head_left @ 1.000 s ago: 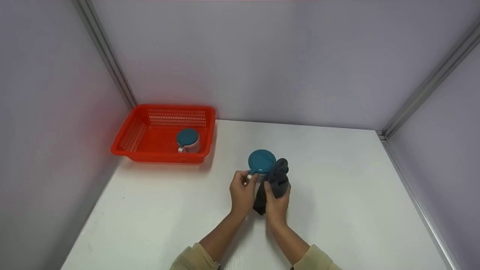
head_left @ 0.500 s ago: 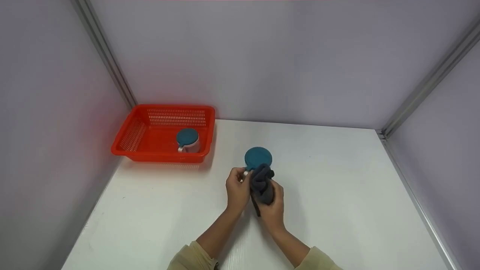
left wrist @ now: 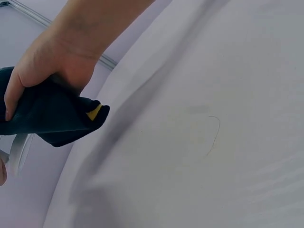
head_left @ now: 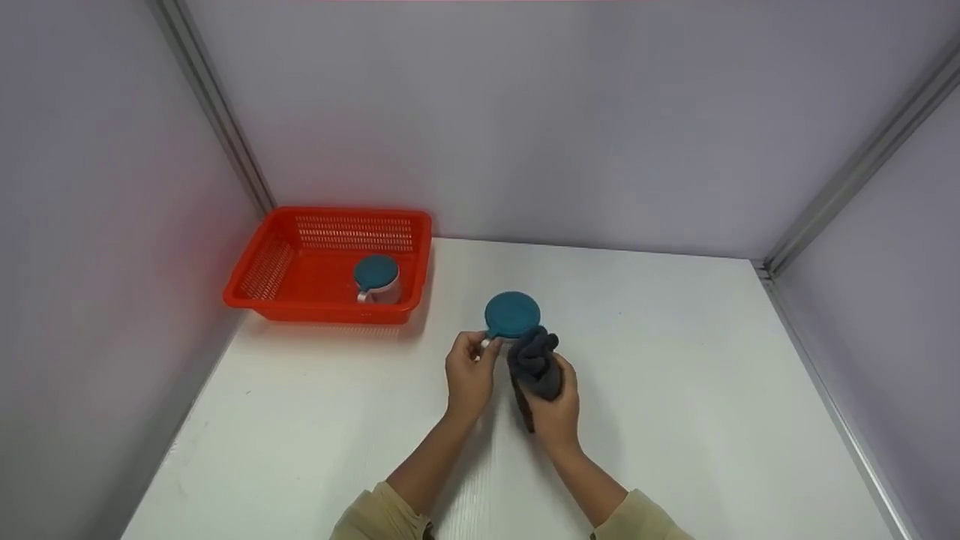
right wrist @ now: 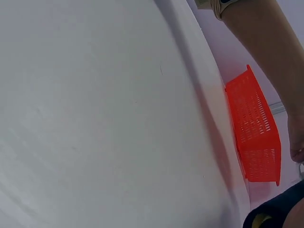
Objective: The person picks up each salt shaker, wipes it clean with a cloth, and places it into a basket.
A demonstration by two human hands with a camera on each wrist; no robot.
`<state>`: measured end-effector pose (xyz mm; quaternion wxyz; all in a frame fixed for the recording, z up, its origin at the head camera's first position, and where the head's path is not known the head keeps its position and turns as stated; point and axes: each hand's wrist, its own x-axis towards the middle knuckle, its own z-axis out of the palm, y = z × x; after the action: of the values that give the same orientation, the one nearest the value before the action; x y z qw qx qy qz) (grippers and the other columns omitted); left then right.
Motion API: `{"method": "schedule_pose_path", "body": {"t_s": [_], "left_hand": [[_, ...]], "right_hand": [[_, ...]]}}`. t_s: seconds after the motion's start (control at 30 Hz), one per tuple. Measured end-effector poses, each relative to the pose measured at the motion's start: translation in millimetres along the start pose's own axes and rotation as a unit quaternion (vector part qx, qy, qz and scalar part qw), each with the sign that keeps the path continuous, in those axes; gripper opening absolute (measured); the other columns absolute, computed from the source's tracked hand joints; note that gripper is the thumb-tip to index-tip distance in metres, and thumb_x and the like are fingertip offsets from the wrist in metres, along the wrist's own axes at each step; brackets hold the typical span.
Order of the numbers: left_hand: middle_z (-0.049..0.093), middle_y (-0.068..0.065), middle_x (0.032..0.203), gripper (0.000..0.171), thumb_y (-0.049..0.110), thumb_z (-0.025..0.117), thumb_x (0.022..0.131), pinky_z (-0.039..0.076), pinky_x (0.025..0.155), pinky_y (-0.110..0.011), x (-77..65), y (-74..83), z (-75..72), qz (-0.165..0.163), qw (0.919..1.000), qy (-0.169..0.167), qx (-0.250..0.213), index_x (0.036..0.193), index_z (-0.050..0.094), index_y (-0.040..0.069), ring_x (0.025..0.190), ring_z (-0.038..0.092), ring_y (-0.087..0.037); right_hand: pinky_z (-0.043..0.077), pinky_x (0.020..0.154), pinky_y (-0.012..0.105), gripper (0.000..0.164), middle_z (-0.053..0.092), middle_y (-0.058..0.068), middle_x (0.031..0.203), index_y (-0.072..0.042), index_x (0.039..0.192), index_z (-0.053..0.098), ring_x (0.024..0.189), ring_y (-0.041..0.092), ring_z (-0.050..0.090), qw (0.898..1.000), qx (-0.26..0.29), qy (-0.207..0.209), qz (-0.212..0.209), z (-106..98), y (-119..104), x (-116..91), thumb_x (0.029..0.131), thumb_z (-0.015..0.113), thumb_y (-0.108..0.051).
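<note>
A white mug with a teal lid [head_left: 512, 313] stands at the middle of the table, its handle toward the person. My left hand [head_left: 470, 379] pinches that handle between thumb and fingers. The right hand [head_left: 556, 409] grips a bunched dark grey cloth [head_left: 534, 364] at the near right side of the mug; the cloth hides part of the mug's wall. In the left wrist view the same cloth [left wrist: 47, 111] hangs from the right hand [left wrist: 52, 57], a yellow patch at its corner. The right wrist view catches the left hand [right wrist: 297, 137] at its edge.
At the back left stands a red plastic basket [head_left: 330, 313] with slotted walls. Inside it sits another white mug with a teal lid [head_left: 376, 271]. Pale walls [head_left: 525, 127] enclose the white table [head_left: 697, 390] at the back and sides.
The lidded mug has shifted slightly left and away, along with the left hand. The right hand has brought the cloth from the mug's right side round to its near side, then slightly right.
</note>
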<state>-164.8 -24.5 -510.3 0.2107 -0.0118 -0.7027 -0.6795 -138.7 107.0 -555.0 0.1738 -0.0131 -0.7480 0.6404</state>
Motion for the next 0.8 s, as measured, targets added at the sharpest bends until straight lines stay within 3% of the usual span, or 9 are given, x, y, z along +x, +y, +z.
{"method": "schedule_pose_path", "body": {"t_s": [0.2,0.3,0.4,0.53,0.63,0.8], "left_hand": [[0.057,-0.011,0.082,0.012,0.003,0.068,0.090,0.043,0.063,-0.020,-1.7,1.5,-1.9,-0.012,0.9994,-0.025,-0.019,0.098,0.061,-0.004,0.078,0.049,-0.014],[0.056,-0.007,0.082,0.012,0.004,0.069,0.090,0.042,0.062,-0.018,-3.5,2.2,-2.9,-0.026,0.9986,-0.041,-0.019,0.098,0.061,-0.002,0.079,0.049,-0.014],[0.057,-0.008,0.082,0.012,0.004,0.068,0.091,0.042,0.061,-0.018,-4.8,0.5,-3.7,-0.031,0.9973,-0.062,-0.023,0.098,0.061,-0.001,0.076,0.050,-0.012],[0.060,-0.011,0.084,0.011,0.004,0.067,0.092,0.043,0.060,-0.018,-5.5,-2.3,-4.6,-0.026,0.9935,-0.104,-0.037,0.098,0.061,-0.001,0.074,0.051,-0.010],[0.061,-0.011,0.085,0.011,0.004,0.068,0.092,0.044,0.062,-0.018,-5.2,-4.3,-6.4,-0.027,0.9895,-0.136,-0.038,0.098,0.061,-0.001,0.076,0.051,-0.011],[0.062,-0.010,0.086,0.012,0.006,0.068,0.091,0.047,0.066,-0.018,-0.8,-8.0,-13.7,-0.032,0.9821,-0.183,-0.030,0.099,0.062,0.000,0.079,0.053,-0.012]], "right_hand": [[0.021,0.118,0.053,0.067,0.040,0.006,0.152,-0.021,0.151,0.031,0.141,0.026,0.036,0.990,0.024,0.000,0.137,-4.3,20.5,14.8,0.095,0.065,-0.034],[0.023,0.118,0.050,0.072,0.035,0.006,0.155,-0.023,0.155,0.021,0.140,0.026,0.034,0.975,0.074,-0.008,0.207,-6.3,19.7,21.4,0.097,0.057,-0.045],[0.024,0.119,0.044,0.072,0.034,0.005,0.153,-0.022,0.155,0.021,0.139,0.023,0.034,0.952,0.159,-0.016,0.261,-8.9,18.1,29.1,0.097,0.050,-0.052],[0.023,0.119,0.039,0.063,0.038,0.002,0.149,-0.020,0.148,0.033,0.137,0.020,0.034,0.915,0.273,-0.022,0.297,-14.0,17.1,41.1,0.098,0.044,-0.056],[0.020,0.119,0.038,0.060,0.039,0.002,0.148,-0.022,0.145,0.038,0.136,0.020,0.033,0.895,0.312,-0.021,0.317,-18.6,16.9,49.2,0.097,0.043,-0.057],[0.018,0.119,0.040,0.058,0.039,0.002,0.146,-0.021,0.143,0.041,0.135,0.020,0.033,0.894,0.303,-0.040,0.328,-26.4,17.8,58.5,0.096,0.046,-0.055]]}}
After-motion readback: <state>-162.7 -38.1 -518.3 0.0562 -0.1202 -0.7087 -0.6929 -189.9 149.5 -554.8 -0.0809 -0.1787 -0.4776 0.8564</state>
